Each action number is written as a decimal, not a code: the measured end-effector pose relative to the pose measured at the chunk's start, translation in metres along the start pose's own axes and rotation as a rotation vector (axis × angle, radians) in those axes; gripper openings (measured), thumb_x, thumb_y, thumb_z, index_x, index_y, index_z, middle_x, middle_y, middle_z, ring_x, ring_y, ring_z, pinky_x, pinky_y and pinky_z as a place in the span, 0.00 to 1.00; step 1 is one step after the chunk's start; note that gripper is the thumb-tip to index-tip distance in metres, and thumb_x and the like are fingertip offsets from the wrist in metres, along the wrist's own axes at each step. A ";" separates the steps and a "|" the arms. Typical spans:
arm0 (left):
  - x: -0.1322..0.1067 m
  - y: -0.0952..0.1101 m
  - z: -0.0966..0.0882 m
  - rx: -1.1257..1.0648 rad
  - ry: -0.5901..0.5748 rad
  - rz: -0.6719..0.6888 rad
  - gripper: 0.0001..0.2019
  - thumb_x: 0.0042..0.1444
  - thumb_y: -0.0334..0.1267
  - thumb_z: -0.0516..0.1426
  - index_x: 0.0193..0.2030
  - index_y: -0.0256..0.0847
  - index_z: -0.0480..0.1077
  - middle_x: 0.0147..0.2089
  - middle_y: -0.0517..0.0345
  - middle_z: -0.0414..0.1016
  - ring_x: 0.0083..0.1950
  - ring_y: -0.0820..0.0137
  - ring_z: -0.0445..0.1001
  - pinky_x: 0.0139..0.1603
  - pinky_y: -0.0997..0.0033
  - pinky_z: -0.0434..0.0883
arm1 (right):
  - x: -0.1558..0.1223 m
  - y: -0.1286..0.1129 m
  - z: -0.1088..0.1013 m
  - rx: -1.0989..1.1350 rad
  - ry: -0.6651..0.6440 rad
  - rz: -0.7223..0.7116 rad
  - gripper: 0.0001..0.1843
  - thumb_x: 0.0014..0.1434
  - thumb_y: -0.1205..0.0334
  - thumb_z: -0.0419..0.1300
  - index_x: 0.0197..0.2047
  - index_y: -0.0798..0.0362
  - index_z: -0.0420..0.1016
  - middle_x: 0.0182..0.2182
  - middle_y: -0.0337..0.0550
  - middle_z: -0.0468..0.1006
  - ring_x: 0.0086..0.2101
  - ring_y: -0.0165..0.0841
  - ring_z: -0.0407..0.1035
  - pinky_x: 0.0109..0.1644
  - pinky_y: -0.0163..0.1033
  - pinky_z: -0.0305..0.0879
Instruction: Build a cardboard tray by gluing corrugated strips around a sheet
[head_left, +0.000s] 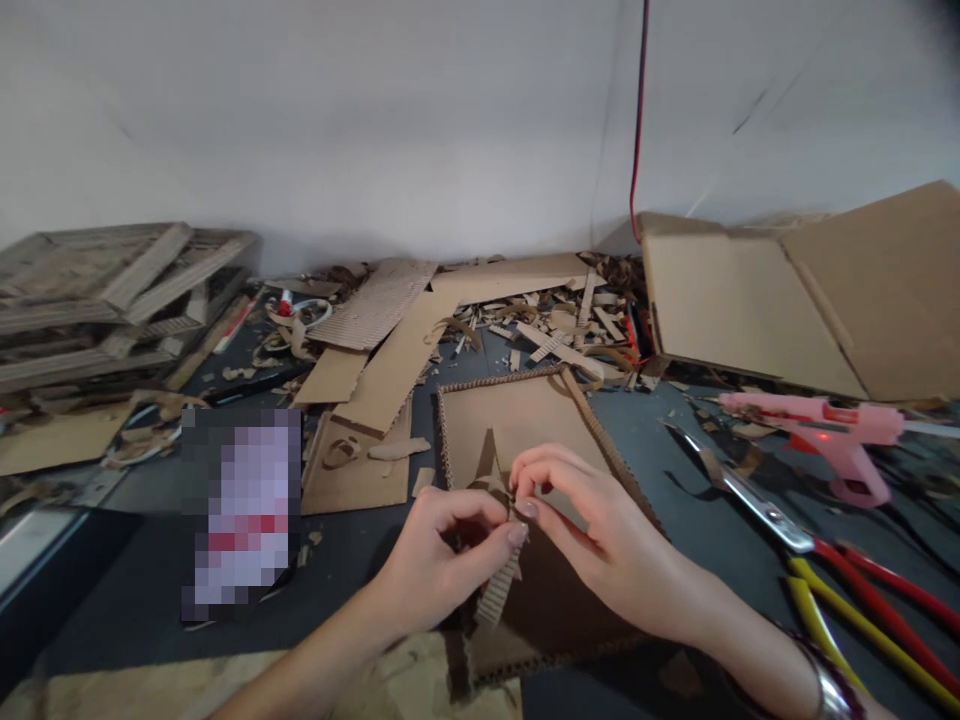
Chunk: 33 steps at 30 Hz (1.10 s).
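My left hand (pixel 442 555) and my right hand (pixel 581 520) meet over a flat cardboard panel (pixel 525 415) edged with corrugated strip. Both pinch a small cardboard piece (pixel 491 480) with a pointed tip, from which a narrow corrugated strip (pixel 499 590) hangs down. The left thumb and forefinger are closed on the strip's upper end. The right fingertips curl in and press on the piece from the right.
A pink glue gun (pixel 832 435) lies at the right, with scissors (pixel 817 560) with red and yellow handles nearer me. An open cardboard box (pixel 757 300) stands at the back right. Cardboard offcuts (pixel 390 350) litter the middle back. Stacked cardboard frames (pixel 105 300) sit at the left.
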<state>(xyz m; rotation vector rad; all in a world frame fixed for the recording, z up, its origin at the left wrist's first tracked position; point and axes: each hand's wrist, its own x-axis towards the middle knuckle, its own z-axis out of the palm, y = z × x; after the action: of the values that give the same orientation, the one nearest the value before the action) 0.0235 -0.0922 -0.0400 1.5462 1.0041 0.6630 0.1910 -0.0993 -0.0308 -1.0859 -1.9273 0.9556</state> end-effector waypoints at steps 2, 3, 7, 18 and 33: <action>0.000 0.000 0.000 -0.004 -0.001 0.003 0.13 0.52 0.41 0.53 0.21 0.36 0.65 0.18 0.56 0.69 0.19 0.72 0.68 0.19 0.76 0.64 | 0.000 0.000 0.001 -0.012 0.009 -0.001 0.06 0.59 0.72 0.48 0.33 0.52 0.61 0.35 0.42 0.67 0.38 0.28 0.64 0.44 0.33 0.61; 0.000 0.000 0.000 -0.004 -0.003 0.007 0.13 0.52 0.41 0.53 0.21 0.36 0.65 0.18 0.56 0.69 0.19 0.73 0.68 0.20 0.76 0.64 | -0.001 0.000 0.001 -0.015 0.014 -0.002 0.06 0.59 0.72 0.48 0.33 0.52 0.61 0.36 0.42 0.67 0.38 0.28 0.64 0.44 0.33 0.61; 0.000 -0.001 -0.001 0.000 -0.009 0.017 0.13 0.52 0.40 0.53 0.21 0.36 0.64 0.18 0.56 0.69 0.19 0.74 0.67 0.20 0.77 0.63 | -0.002 0.001 0.003 -0.022 0.034 -0.003 0.06 0.59 0.72 0.48 0.33 0.52 0.61 0.35 0.42 0.68 0.38 0.28 0.64 0.43 0.33 0.62; 0.001 0.000 -0.001 0.022 -0.009 0.033 0.12 0.51 0.38 0.54 0.20 0.36 0.64 0.18 0.57 0.68 0.19 0.74 0.66 0.21 0.76 0.62 | -0.002 0.000 0.005 0.002 0.033 0.037 0.06 0.59 0.71 0.48 0.34 0.53 0.64 0.34 0.43 0.69 0.35 0.29 0.65 0.40 0.35 0.64; 0.000 -0.002 -0.003 0.030 0.010 0.113 0.11 0.52 0.38 0.55 0.23 0.35 0.70 0.21 0.56 0.72 0.20 0.74 0.66 0.22 0.77 0.63 | 0.001 0.000 -0.003 -0.021 0.122 0.080 0.04 0.59 0.64 0.51 0.33 0.52 0.65 0.31 0.40 0.70 0.32 0.30 0.66 0.38 0.36 0.64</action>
<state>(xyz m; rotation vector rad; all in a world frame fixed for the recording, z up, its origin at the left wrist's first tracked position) 0.0204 -0.0903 -0.0408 1.6367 0.9426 0.7379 0.1930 -0.0975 -0.0288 -1.2138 -1.8109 0.8927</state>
